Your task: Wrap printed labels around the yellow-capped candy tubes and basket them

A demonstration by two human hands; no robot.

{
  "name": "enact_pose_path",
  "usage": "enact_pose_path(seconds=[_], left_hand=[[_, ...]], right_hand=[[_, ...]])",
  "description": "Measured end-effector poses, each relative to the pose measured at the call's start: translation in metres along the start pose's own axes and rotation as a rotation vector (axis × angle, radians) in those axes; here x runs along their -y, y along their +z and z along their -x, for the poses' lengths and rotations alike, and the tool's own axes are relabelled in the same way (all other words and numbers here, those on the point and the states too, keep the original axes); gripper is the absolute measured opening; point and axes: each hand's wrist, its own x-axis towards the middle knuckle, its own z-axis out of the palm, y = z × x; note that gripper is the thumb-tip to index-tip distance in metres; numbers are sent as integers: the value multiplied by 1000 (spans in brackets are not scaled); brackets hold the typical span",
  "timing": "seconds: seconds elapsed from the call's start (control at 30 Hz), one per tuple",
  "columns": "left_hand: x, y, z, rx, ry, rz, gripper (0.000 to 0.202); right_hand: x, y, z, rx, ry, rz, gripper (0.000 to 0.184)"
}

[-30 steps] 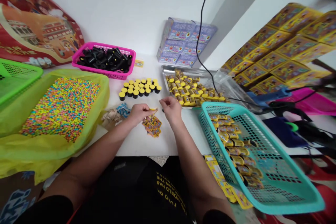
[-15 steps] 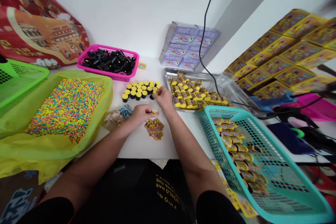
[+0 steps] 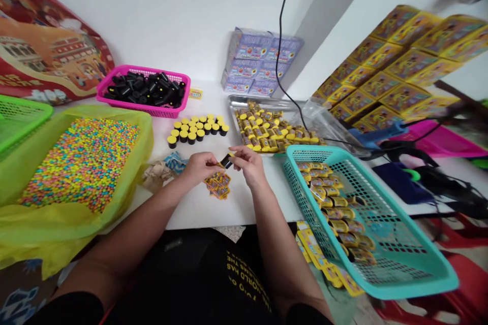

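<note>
Shrink-wrapped lilac cartons (image 3: 251, 61) stacked, yellow printed boxes (image 3: 404, 66) piled to their right, a red printed bag (image 3: 46, 45) to their left.

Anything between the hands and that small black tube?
Nothing visible. The left hand and right hand both reach the small black tube directly from either side. The yellow printed packets lie below the hands, not between them and the tube.

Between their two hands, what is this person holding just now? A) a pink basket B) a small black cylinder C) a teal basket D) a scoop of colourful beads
B: the left hand and right hand meet at a small black cylinder, pinched in their fingertips.
</note>
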Motion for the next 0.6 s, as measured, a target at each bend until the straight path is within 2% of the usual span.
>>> enact_pose_path(seconds=[0.17,0.3,0.6], left_hand=[[-4,-2,0,48,-27,79,26],[-7,-3,0,121,-137,154,32],[-4,-10,-1,247,-200,397,38]], right_hand=[[0,1,3,14,29,-26,30],[3,3,6,14,25,-18,28],[12,9,12,-76,27,-10,27]])
